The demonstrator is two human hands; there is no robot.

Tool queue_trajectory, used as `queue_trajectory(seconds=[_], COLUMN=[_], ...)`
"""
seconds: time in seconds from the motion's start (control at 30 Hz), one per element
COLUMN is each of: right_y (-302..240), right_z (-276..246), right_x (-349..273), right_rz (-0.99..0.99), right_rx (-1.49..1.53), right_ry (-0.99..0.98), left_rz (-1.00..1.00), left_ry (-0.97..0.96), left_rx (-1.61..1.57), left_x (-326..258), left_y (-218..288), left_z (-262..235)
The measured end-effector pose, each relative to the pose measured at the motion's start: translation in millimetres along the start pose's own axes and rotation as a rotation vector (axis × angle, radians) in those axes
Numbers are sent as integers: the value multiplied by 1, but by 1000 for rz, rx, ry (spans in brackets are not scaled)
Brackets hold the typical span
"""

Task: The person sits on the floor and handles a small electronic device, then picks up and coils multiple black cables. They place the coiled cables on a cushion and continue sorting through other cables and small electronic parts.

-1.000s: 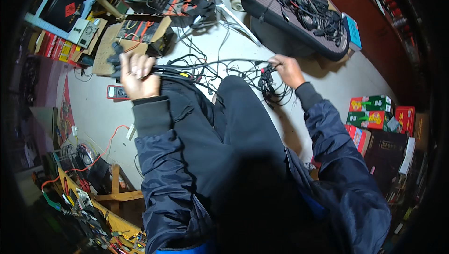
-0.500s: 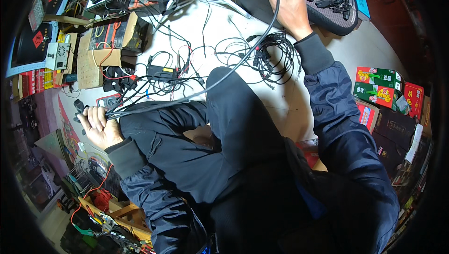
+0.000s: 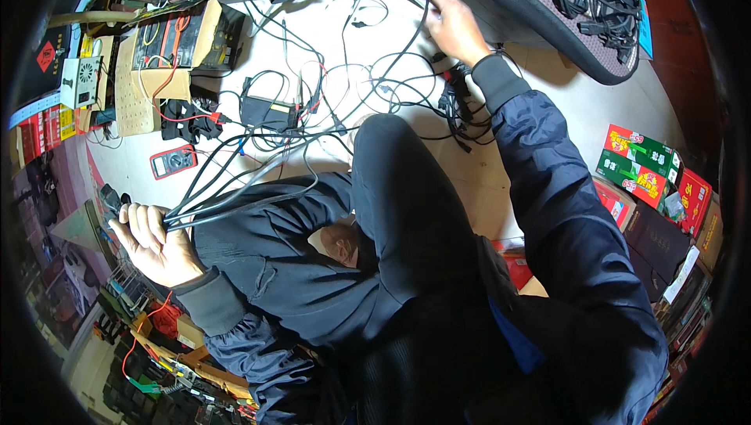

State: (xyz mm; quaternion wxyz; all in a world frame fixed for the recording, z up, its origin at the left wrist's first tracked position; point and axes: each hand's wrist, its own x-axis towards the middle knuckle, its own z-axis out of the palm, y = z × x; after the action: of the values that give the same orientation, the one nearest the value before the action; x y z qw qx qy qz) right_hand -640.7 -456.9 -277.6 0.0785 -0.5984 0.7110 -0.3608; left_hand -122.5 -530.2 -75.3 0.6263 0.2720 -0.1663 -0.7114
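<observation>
My left hand is pulled back to the lower left and grips a bundle of black cables that runs taut across my lap. My right hand is stretched up to the top of the view, fingers closed on a black cable beside the edge of a dark padded case. Loose black and red wires sprawl over the white floor between both hands. My black-trousered knee rises in the middle.
A small black box and a red multimeter lie on the floor at left. A cardboard box with electronics stands at the upper left. Red and green cartons are stacked at right. Cluttered parts fill the lower left.
My left hand has drawn the cable bundle down and to the left, tightening it. My right hand has gone from the tangle near my knee up to the padded case.
</observation>
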Motion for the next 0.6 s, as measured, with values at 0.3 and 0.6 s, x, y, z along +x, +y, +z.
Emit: queue_trajectory(seconds=[0.3,0.6], right_y=[48,57], right_z=[63,165], right_x=[-96,-156], right_rz=[631,477], right_rx=[6,-64], right_ry=[-529,-401], left_rz=[-6,-68], left_ry=[44,7], left_rx=[-106,-105], left_x=[1,4], left_y=[-5,-10], left_z=[17,24])
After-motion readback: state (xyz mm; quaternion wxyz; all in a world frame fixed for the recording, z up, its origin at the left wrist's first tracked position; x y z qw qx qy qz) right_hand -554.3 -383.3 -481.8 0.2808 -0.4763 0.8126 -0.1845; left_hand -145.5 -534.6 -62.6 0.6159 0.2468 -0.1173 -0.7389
